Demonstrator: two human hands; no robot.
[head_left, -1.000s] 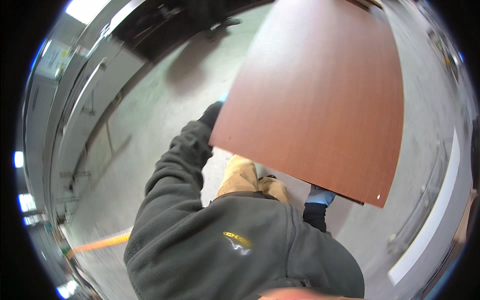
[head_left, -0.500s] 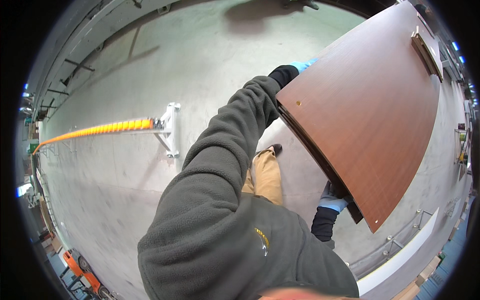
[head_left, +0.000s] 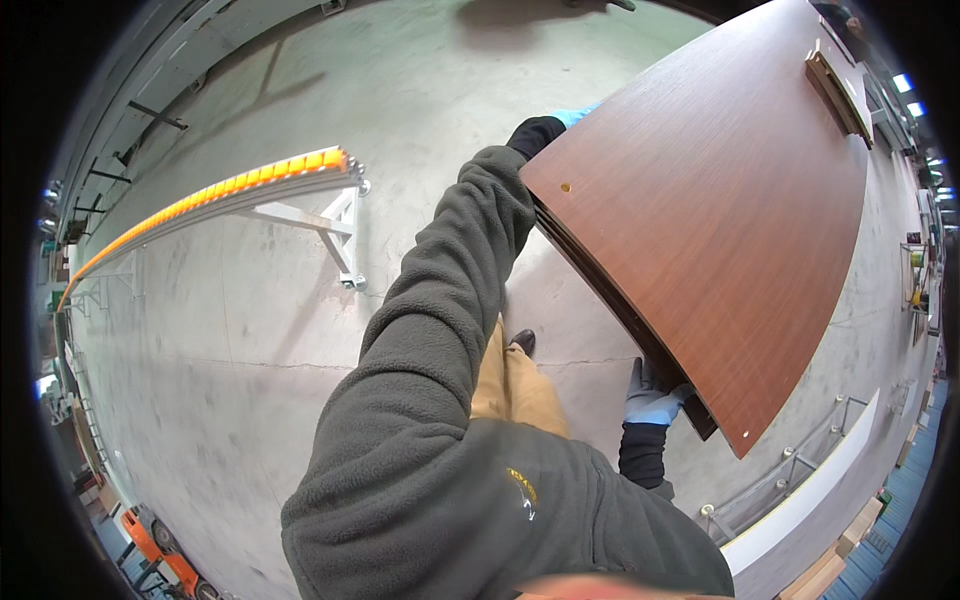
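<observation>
A large reddish-brown wooden panel (head_left: 700, 220) is held tilted in front of me to the right. Darker boards (head_left: 620, 300) show along its near edge, under the top face. My left hand (head_left: 575, 116), in a blue glove, grips the panel's left edge, its fingers mostly hidden behind the wood. Lower down, my right hand (head_left: 652, 402), gloved in grey and blue, supports the underside near the close corner. Its thumb shows, while the other fingers are out of sight beneath. A small stack of brown strips (head_left: 838, 98) rests by the panel's far right edge.
To the left runs a rail with orange rollers (head_left: 250, 190) on a white stand (head_left: 345, 235). A metal frame with a long white board (head_left: 810, 495) stands at lower right. An orange vehicle (head_left: 160, 550) is at lower left. A person (head_left: 845, 30) is partly visible beyond the panel's far end.
The panel and both my hands have shifted slightly left and up in the picture. The roller rail's end now appears higher and nearer. More of my right thumb shows.
</observation>
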